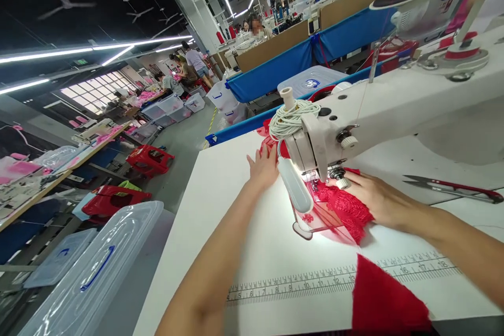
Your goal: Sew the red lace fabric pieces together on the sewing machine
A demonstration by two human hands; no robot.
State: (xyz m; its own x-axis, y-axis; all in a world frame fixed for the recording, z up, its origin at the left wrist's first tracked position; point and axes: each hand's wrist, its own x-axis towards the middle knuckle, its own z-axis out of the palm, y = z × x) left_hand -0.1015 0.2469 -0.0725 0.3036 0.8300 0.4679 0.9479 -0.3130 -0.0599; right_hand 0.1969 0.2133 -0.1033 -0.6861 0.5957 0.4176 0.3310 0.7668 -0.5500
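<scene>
A white sewing machine (pixel 378 110) stands on a white table (pixel 220 210). Red lace fabric (pixel 346 210) lies under its needle head and runs out behind it (pixel 268 139). My left hand (pixel 263 167) rests flat, fingers stretched out, on the red fabric behind the machine head. My right hand (pixel 374 197) lies on the red lace just right of the presser foot, fingers pressing the lace down. A second red piece (pixel 384 299) hangs over the table's near edge. A printed ruler (pixel 299 284) runs along the table front.
Thread snips (pixel 452 187) lie on the table to the right. A coil of white cord (pixel 291 115) sits on the machine head. Clear lidded bins (pixel 94 273) and red stools (pixel 149 160) stand on the floor left. Other people work at distant tables.
</scene>
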